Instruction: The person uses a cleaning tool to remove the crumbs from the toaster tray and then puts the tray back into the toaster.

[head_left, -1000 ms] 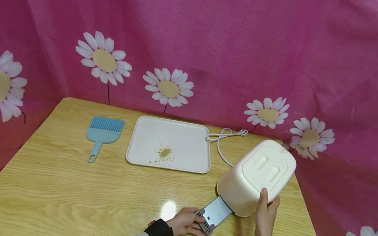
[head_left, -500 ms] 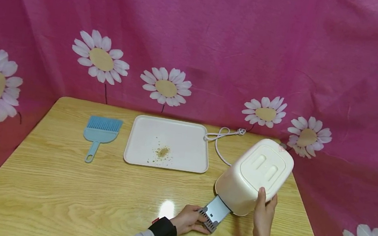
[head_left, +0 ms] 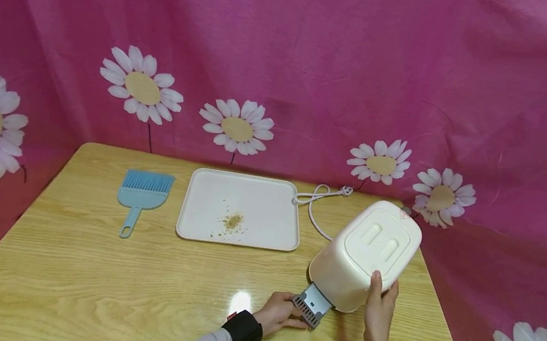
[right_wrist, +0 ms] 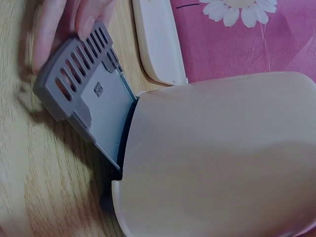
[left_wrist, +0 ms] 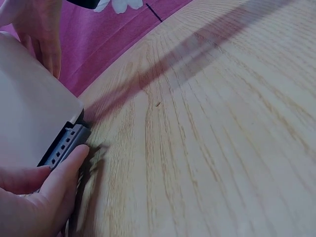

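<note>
A cream toaster (head_left: 337,276) with two oval ridges on its top stands at the right of the table. My right hand (head_left: 379,317) holds its near side, thumb against the top's edge. Out of the toaster's base juts a crumb tray (head_left: 317,299), a metal plate with a grey slotted end. My left hand (head_left: 280,312) pinches that slotted end between thumb and fingers. In the right wrist view, the tray's plate (right_wrist: 106,108) runs into the dark gap under the toaster's wall; its inner part is hidden. The left wrist view shows the slotted end (left_wrist: 64,145) close to the base.
Behind, a white tray (head_left: 268,215) bears a small heap of brown crumbs (head_left: 233,221). A blue brush and dustpan set (head_left: 142,199) lies to its left. The toaster's white cord (head_left: 316,212) curls beside the tray. A pink flowered curtain (head_left: 287,54) borders the table (head_left: 113,287).
My left hand has pushed the crumb tray farther into the toaster, so less of its plate shows. My right hand keeps its hold. The head view has shifted slightly.
</note>
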Tool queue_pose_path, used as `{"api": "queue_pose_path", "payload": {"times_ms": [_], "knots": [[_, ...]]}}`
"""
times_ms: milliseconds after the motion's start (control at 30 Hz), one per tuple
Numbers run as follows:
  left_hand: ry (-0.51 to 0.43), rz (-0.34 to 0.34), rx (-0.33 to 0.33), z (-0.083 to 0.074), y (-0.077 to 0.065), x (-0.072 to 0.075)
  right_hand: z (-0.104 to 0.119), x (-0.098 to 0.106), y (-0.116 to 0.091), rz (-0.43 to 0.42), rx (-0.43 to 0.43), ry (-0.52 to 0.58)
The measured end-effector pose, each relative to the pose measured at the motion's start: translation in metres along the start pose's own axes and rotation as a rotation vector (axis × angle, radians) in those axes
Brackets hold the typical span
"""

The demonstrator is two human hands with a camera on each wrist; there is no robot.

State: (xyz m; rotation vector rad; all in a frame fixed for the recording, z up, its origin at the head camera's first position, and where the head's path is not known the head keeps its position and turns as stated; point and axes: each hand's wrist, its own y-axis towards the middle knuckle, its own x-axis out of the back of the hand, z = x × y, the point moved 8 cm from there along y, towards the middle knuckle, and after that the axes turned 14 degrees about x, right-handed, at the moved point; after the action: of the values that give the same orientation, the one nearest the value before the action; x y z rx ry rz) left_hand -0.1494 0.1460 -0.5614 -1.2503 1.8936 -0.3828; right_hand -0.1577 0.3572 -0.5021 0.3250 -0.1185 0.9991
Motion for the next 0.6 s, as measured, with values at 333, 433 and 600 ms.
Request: {"api": "queue_pose_path", "payload": {"times_ms": [333,433,600], "knots": [[0.015,-0.044,-0.016,-0.007,0.003,-0.004,0.056,-0.005,-0.016,0.014,-0.01,0.025],[0.004,-0.059,-0.02,-0.009,0.004,-0.004,0.057,-0.005,-0.017,0.007,-0.014,0.015],[0.002,-0.073,-0.025,-0.01,0.009,-0.004,0.033,-0.003,-0.011,0.0,-0.014,0.002]]}}
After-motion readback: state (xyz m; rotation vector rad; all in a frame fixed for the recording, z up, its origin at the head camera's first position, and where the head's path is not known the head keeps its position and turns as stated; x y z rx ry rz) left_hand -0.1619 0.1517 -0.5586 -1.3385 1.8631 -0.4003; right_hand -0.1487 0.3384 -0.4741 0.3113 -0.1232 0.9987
